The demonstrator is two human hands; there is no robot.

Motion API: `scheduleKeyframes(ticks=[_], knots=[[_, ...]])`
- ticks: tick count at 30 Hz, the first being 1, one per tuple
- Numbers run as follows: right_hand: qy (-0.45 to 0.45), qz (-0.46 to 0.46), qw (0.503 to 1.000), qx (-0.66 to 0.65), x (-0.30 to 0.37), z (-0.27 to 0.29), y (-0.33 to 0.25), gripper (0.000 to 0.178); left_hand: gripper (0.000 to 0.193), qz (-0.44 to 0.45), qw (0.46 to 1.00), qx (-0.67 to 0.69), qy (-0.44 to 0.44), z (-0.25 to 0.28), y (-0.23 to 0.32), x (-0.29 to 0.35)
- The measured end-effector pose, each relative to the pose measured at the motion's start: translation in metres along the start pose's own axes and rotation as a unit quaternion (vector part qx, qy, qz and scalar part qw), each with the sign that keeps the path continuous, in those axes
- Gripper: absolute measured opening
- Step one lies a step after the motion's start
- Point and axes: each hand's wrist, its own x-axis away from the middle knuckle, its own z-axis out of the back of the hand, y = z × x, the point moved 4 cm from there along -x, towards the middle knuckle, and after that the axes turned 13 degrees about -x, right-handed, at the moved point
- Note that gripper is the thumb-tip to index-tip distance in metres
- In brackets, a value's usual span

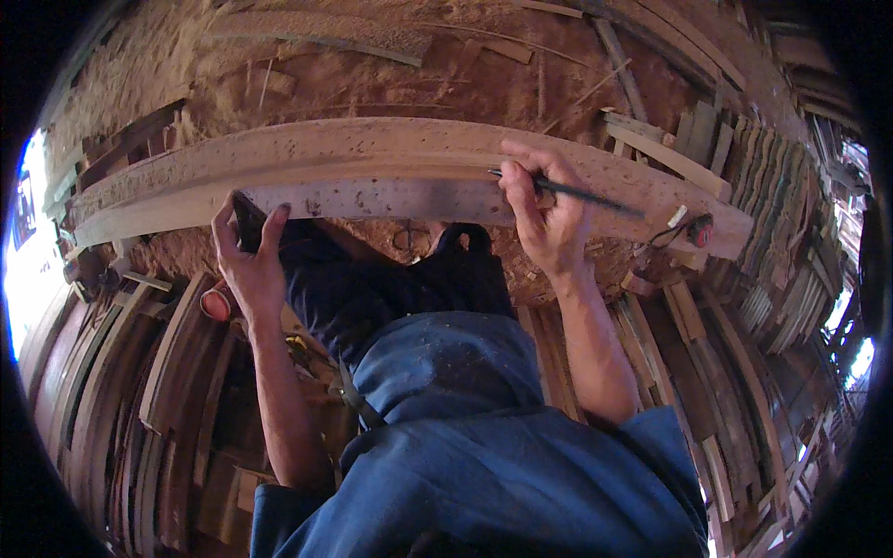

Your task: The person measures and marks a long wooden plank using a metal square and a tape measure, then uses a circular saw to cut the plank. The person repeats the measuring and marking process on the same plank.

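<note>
A long pale wooden beam point(335, 147) runs crosswise in front of me. Against its near side lies a shorter greyish board point(372, 197) with dark spots. My left hand point(249, 274) grips the left end of this board, thumb on one side and fingers on the other, around a dark end face. Closed in a writing grip, my right hand point(553, 219) holds a dark, slim pencil point(600, 199). Its tip points left and is at the board's far edge, near the right end; whether it touches the wood I cannot tell.
A round black-and-red object point(699, 231) rests on the beam's right end. A reddish round container point(218, 302) is below my left hand. Stacked boards point(172, 372) stand on both sides near me, and wood scraps point(507, 51) lie on the sawdust-covered ground point(316, 79) beyond.
</note>
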Motion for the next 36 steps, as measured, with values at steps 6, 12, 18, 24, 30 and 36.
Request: scheduleKeyframes(ticks=[6,12,18,24,30,36], knots=[[0.029,-0.028,0.997,-0.068,-0.017,-0.004,0.006,0.031,0.073,-0.019,0.998,-0.046,0.026,0.003,0.004,0.002],[0.02,0.024,0.998,0.053,-0.019,-0.007,0.002,0.038,0.073,0.004,1.0,-0.022,0.007,0.001,-0.003,0.0],[-0.001,0.054,0.994,0.099,-0.019,-0.007,0.001,0.039,0.074,0.002,0.999,-0.032,0.004,0.0,-0.006,-0.002],[0.014,0.036,0.996,0.076,-0.018,-0.007,0.006,0.039,0.072,-0.007,1.0,-0.013,0.0,0.001,-0.004,-0.001],[0.023,0.014,0.998,0.058,-0.017,-0.007,0.01,0.04,0.07,-0.003,1.0,0.002,0.001,0.001,-0.003,-0.001],[0.022,0.026,0.997,0.07,-0.018,-0.007,0.01,0.039,0.07,-0.005,1.0,0.005,0.002,0.0,-0.004,-0.002]])
